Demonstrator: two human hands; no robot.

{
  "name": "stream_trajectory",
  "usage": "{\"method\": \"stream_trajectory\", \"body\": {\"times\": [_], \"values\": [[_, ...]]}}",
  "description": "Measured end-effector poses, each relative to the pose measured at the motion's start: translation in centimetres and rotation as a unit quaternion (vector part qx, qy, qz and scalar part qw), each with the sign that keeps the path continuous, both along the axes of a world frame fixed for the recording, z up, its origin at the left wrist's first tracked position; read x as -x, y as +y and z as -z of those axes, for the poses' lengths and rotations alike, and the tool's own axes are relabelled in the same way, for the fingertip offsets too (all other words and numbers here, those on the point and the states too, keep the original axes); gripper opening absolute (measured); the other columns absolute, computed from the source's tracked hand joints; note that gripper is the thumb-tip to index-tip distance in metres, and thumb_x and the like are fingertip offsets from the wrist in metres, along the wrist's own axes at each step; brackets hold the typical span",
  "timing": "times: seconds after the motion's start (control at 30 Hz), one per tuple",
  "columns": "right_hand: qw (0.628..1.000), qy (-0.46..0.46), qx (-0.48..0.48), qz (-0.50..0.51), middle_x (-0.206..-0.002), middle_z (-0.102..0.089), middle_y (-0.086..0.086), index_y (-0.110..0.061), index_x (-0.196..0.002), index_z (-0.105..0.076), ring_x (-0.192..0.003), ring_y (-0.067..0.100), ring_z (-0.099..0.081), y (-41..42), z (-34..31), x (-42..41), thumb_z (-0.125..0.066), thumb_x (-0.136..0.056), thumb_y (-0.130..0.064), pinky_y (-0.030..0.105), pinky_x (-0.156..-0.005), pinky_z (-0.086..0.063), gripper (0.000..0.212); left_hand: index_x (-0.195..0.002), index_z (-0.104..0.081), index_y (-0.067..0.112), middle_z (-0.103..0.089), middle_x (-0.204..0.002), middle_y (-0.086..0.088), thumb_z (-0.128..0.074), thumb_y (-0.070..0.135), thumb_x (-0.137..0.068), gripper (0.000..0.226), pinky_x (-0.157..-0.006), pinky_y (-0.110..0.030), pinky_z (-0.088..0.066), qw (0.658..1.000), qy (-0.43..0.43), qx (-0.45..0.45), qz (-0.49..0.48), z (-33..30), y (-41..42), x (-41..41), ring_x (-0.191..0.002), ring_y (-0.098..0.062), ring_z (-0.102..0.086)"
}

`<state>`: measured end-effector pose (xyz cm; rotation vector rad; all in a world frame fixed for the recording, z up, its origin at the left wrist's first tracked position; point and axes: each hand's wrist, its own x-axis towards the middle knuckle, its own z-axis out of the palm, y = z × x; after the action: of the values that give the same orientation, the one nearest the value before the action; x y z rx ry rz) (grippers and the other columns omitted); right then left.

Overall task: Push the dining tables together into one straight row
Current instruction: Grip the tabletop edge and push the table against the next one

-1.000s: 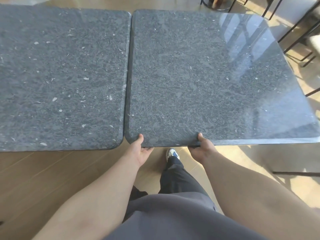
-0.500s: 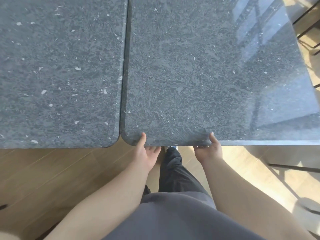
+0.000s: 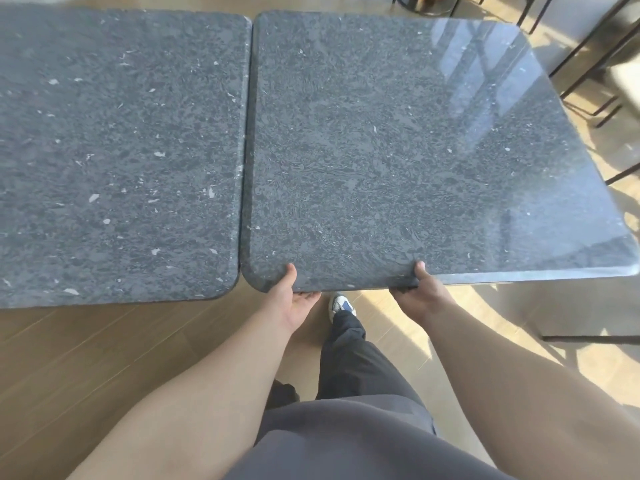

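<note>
Two dark grey speckled stone tabletops with rounded corners are lying side by side over a wooden floor (image 3: 86,358). The left table (image 3: 117,157), matte and flecked with pale chips, is sitting beyond and to the left of the fingers, its near edge reaching slightly closer to the person than its neighbour's. A thin dark seam is running between the two. The right table (image 3: 398,150) is glossy, catching window reflections toward its far right corner. The left hand (image 3: 294,299) is gripping its near edge by the rounded corner — thumb on top, fingers curled beneath. The right hand (image 3: 417,292) is gripping the same edge further right, thumb on top, fingers hidden underneath. Dark chair frames (image 3: 595,64) are standing beyond the right table — no containers are visible.
</note>
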<state>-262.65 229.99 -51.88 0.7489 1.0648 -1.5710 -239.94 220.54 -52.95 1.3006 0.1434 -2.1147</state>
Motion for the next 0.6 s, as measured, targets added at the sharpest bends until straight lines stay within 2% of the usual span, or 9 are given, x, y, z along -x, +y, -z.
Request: {"method": "stream_trajectory", "body": {"times": [0.1,0.2,0.43,0.53,0.6], "values": [[1.000,0.011,0.000,-0.002,-0.124,-0.062,0.019,-0.001,-0.116,-0.058,-0.121,0.029,-0.059,-0.1,0.0,-0.2,-0.055,-0.101,-0.032,0.040,-0.108,-0.045,0.034,-0.122,-0.051,-0.002,-0.061,-0.122,-0.024,-0.063,0.026,-0.098,0.038,-0.090,-0.053,-0.051,1.000,0.006,0.000,0.005,0.1,-0.1,-0.3,-0.106,-0.039,-0.063],[1.000,0.030,-0.003,0.004,-0.122,-0.063,0.015,-0.003,-0.123,-0.055,-0.118,0.026,-0.061,0.2,-0.5,-0.7,-0.053,-0.102,-0.029,0.038,-0.106,-0.048,0.034,-0.118,-0.051,-0.002,-0.061,-0.119,-0.024,-0.062,0.026,-0.099,0.035,-0.091,-0.051,-0.050,1.000,0.006,-0.001,0.013,0.0,0.1,-0.6,-0.101,-0.038,-0.063],[0.999,0.039,-0.006,-0.002,-0.121,-0.062,0.016,-0.001,-0.119,-0.056,-0.111,0.026,-0.062,1.0,-0.7,-1.4,-0.051,-0.103,-0.029,0.037,-0.098,-0.051,0.034,-0.119,-0.049,-0.001,-0.060,-0.120,-0.025,-0.060,0.024,-0.100,0.033,-0.101,-0.054,-0.048,1.000,0.020,-0.010,0.014,0.0,0.9,-1.3,-0.103,-0.038,-0.062],[0.999,0.033,-0.007,-0.003,-0.117,-0.064,0.017,0.001,-0.112,-0.058,-0.106,0.027,-0.064,1.2,-0.6,-1.2,-0.049,-0.104,-0.030,0.038,-0.088,-0.053,0.033,-0.126,-0.047,0.001,-0.058,-0.127,-0.024,-0.060,0.024,-0.099,0.038,-0.107,-0.055,-0.045,0.999,0.025,-0.020,0.012,-0.1,1.0,-1.5,-0.114,-0.039,-0.060],[1.000,0.025,-0.005,-0.005,-0.117,-0.064,0.018,0.001,-0.111,-0.058,-0.107,0.028,-0.064,1.2,-0.6,-1.2,-0.048,-0.104,-0.030,0.039,-0.087,-0.053,0.033,-0.132,-0.045,0.003,-0.057,-0.131,-0.023,-0.060,0.025,-0.099,0.042,-0.111,-0.055,-0.042,0.999,0.021,-0.028,0.010,-0.1,1.0,-1.6,-0.123,-0.038,-0.056]]}}
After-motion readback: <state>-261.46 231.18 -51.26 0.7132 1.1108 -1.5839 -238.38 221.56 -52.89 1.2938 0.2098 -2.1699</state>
